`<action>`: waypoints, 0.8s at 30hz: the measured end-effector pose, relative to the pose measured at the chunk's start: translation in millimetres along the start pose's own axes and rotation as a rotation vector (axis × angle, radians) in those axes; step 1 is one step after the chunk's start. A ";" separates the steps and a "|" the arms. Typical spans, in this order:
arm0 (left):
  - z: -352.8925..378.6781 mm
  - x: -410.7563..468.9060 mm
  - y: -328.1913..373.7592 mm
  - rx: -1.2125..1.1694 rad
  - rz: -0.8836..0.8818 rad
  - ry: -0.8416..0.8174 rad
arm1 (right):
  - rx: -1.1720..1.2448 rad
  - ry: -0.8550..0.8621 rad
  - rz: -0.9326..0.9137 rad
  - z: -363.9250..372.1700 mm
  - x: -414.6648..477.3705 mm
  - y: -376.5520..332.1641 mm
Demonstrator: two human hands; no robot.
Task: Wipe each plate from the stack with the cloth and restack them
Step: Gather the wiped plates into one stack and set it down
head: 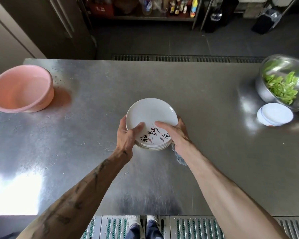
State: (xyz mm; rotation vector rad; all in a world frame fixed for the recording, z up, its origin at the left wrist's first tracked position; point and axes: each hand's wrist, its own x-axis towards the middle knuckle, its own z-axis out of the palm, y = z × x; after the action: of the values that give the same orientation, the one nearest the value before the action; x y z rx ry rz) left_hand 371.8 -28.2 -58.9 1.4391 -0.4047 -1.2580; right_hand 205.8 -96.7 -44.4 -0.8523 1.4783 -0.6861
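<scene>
A stack of white plates (151, 116) with black brush lettering on the top one stands in the middle of the steel table (205, 152). My left hand (127, 133) grips the stack's left edge, thumb lying on the top plate. My right hand (175, 131) grips the right edge, thumb likewise on top. A grey-blue cloth (179, 157) hangs out from under my right wrist, mostly hidden; whether my right hand also holds it I cannot tell.
A pink plastic basin (21, 89) sits at the table's far left. At the right edge stand a steel bowl (264, 90) of green vegetables and a small white dish (274, 115) with a blue rim line. Shelves with bottles lie beyond the table.
</scene>
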 end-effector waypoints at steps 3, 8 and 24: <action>-1.2 2.2 -2.0 0.007 0.008 -0.020 | -0.017 0.015 0.012 -1.9 -1.1 1.6; 0.7 2.8 -0.6 0.009 0.009 -0.043 | -0.072 0.038 0.007 -6.9 -4.2 -1.4; 42.1 -51.1 32.6 0.102 0.090 -0.107 | 0.090 -0.007 -0.101 -54.4 -45.9 -19.8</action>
State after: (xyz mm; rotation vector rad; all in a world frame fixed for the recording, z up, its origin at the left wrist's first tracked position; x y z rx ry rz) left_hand 329.9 -18.2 1.0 1.4265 -0.6069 -1.2598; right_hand 153.6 -73.2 2.3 -0.8636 1.3951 -0.8177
